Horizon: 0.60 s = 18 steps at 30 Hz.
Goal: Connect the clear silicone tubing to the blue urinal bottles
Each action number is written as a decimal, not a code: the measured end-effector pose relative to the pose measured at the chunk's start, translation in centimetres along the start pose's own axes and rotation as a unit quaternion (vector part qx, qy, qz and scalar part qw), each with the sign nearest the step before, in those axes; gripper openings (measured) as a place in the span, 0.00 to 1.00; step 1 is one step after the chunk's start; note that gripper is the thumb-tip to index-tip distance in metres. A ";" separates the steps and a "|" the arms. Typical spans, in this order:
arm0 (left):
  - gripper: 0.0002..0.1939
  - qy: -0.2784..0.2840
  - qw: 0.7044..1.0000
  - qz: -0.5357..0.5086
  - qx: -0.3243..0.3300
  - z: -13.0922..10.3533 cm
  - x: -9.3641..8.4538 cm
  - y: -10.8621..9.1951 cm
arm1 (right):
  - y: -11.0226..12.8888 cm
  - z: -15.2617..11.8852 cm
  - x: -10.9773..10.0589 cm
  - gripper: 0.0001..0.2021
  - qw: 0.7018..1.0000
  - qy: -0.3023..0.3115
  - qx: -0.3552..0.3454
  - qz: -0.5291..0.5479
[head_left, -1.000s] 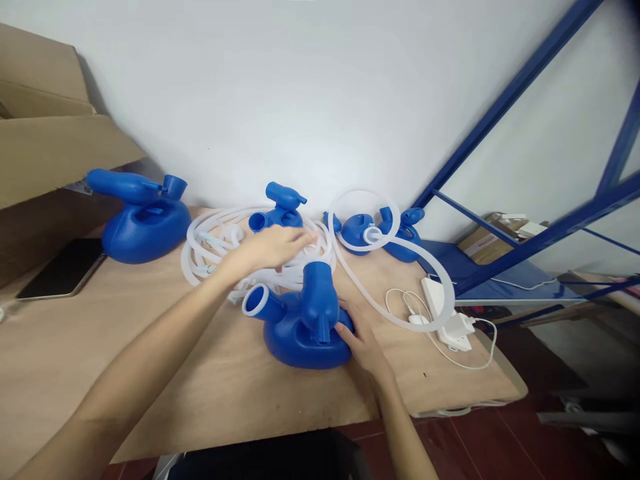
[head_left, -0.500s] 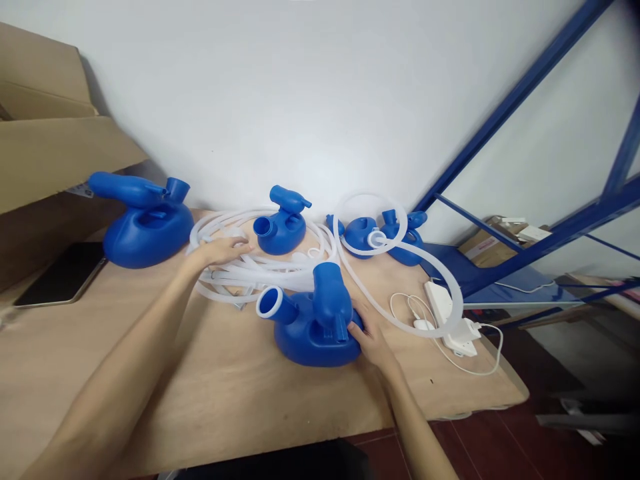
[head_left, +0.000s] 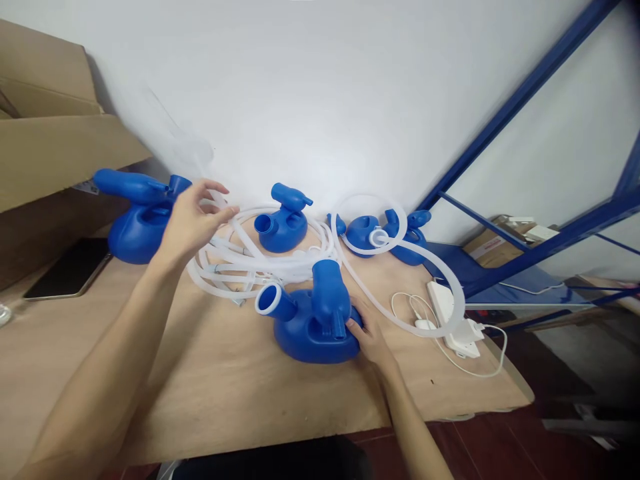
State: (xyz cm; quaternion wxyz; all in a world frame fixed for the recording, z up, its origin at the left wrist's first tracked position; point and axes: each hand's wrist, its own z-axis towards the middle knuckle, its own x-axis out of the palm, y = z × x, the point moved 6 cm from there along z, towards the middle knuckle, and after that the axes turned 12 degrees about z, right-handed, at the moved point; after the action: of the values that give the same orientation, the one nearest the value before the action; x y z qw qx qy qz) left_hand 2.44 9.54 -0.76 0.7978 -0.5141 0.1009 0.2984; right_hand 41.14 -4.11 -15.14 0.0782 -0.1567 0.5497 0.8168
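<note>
My left hand [head_left: 197, 217] is raised over the back left of the table, its thumb and fingers closed on a translucent hose [head_left: 245, 235]. Above it, a pale piece at the hose's end is smeared by motion. Lower down lies a coil of white hose [head_left: 205, 283]. My right hand [head_left: 371, 333] grips the right side of a blue urinal bottle [head_left: 315, 343] standing on the table. This bottle has a white-rimmed open neck on its left, and a second blue piece [head_left: 330, 297] rests on top.
More blue bottles stand along the wall: one left [head_left: 137, 233], one middle [head_left: 283, 230], others right [head_left: 363, 233]. A hose loop [head_left: 457, 293] arches near a white power strip [head_left: 443, 307]. Far left are a phone [head_left: 70, 267] and cardboard box [head_left: 65, 157]; a blue rack [head_left: 500, 267] stands right.
My left hand has risen from the hose coil, lifting one hose and its end piece up toward the wall. My right hand stays on the bottle.
</note>
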 end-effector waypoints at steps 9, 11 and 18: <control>0.40 -0.189 0.971 -0.127 0.069 0.0 -4.8 -1.2 | 0.7 0.3 0.0 0.24 1.000 0.000 0.014 0.010; 0.42 -0.185 0.967 -0.158 0.074 0.0 -5.4 -1.3 | 0.5 0.2 0.0 0.25 0.999 0.011 0.032 0.020; 0.51 -0.149 0.949 -0.276 0.020 0.5 -4.4 -0.7 | 1.2 3.0 -3.1 0.32 0.988 0.058 0.105 0.095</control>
State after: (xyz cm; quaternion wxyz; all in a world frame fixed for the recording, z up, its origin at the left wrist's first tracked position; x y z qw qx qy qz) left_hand -0.72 8.14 2.04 0.8649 -0.4555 -0.1596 0.1378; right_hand 43.19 -1.68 -11.97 -0.0152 -0.1418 0.6484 0.7478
